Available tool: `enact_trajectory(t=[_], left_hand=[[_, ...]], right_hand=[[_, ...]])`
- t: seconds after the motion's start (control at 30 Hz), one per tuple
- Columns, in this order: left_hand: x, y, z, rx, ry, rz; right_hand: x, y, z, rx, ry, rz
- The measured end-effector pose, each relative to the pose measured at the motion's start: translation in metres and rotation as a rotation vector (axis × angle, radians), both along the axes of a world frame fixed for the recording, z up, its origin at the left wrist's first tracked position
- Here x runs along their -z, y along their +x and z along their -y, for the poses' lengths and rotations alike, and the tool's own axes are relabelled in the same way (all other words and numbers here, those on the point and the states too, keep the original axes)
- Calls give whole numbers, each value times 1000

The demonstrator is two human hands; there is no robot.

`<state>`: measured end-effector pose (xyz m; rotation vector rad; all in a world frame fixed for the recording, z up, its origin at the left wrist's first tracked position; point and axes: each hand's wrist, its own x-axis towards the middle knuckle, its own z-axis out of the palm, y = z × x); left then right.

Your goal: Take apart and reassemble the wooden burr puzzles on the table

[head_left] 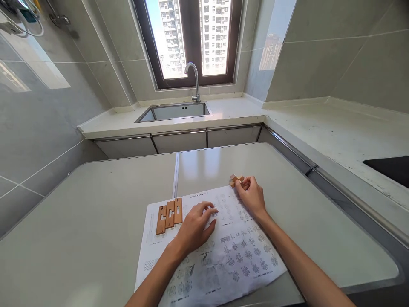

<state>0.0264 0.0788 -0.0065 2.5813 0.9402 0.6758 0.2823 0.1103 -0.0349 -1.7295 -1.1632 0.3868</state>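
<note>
A large printed sheet (220, 277) covered in line diagrams lies on the table. On its upper left part sit three flat wooden puzzle pieces (170, 214) with cut-out slots, side by side in a stepped row. My left hand (198, 224) is over the middle of the sheet, fingers loosely curved and apart from the thumb, holding nothing. At the sheet's top right corner, my right hand (251, 196) pinches a small cluster of wooden puzzle blocks (234, 179). The fingers hide part of this cluster, so I cannot tell how its parts fit together.
The pale table (105, 221) has a seam running away from me. Behind it, a white counter (230, 108) holds a sink (179, 111) with a faucet (195, 79) below a window (194, 38). Another counter runs along the right, with a black panel (391, 168).
</note>
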Motion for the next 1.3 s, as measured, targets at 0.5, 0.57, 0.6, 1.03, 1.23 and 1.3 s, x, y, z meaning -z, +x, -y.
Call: enact_trajectory(t=[0.5, 0.57, 0.6, 1.03, 1.23, 1.3], left_hand=[[0, 0, 3, 26, 29, -5], [0, 0, 3, 27, 32, -5], [0, 0, 3, 25, 33, -2], [3, -8, 0, 47, 86, -28], [-17, -52, -1, -126, 170, -84], [-22, -72, -2, -173, 178, -101]], right_hand=[[-12, -24, 16, -99, 100, 195], [-12, -31, 19, -247, 161, 174], [-12, -35, 21, -327, 178, 176], [0, -57, 30, -683, 51, 274], [0, -58, 30, -680, 36, 301], [2, -59, 30, -680, 35, 311]])
